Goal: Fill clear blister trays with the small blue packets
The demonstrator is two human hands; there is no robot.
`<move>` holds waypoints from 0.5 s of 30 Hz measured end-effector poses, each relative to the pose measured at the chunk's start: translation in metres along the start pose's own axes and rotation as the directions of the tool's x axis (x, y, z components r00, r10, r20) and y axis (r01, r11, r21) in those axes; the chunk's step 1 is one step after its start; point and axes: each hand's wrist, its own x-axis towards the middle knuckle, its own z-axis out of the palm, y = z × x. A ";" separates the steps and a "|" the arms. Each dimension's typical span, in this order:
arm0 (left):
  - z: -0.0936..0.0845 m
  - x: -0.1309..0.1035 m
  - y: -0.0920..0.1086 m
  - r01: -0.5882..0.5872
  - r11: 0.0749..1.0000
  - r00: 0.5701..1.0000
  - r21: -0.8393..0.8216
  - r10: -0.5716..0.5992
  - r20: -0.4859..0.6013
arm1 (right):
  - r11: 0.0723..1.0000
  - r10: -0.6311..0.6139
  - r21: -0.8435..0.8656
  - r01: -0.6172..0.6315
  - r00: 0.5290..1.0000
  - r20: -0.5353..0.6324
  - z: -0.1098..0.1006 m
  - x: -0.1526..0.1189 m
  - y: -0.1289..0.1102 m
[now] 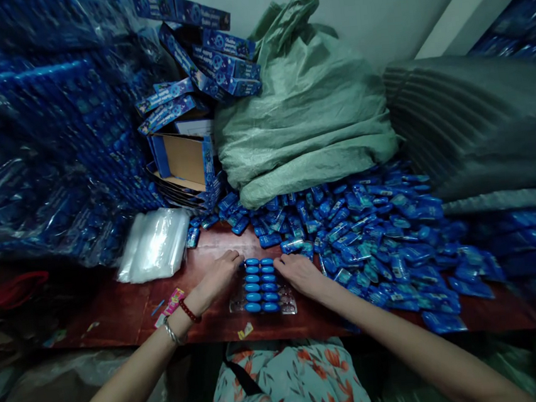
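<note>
In front of me on the reddish-brown table lies a clear plastic tray (287,306) with moulded hollows. Two columns of shiny blue oval pieces (261,287) fill its middle. At the tray's far left corner is my left hand (222,273), fingers curled and closed at the edge beside the farthest blue piece. My right hand (298,272) mirrors it at the far right corner, with its fingertips closed together there. The exact grip of both hands is partly hidden by the fingers. A beaded bracelet (189,311) and a silver one circle my left wrist.
A large heap of small blue packets (376,241) spreads to the right. Clear plastic bags (156,243) lie at the left. Behind stand blue printed boxes (226,59) and a green sack (307,115). Stacked wrapped blue goods (61,120) rise on the far left.
</note>
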 end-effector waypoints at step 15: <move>-0.019 0.105 0.023 -0.035 0.999 0.980 -0.012 0.037 0.194 | 0.994 0.106 -0.013 -0.106 0.994 -0.001 0.004 0.002 0.037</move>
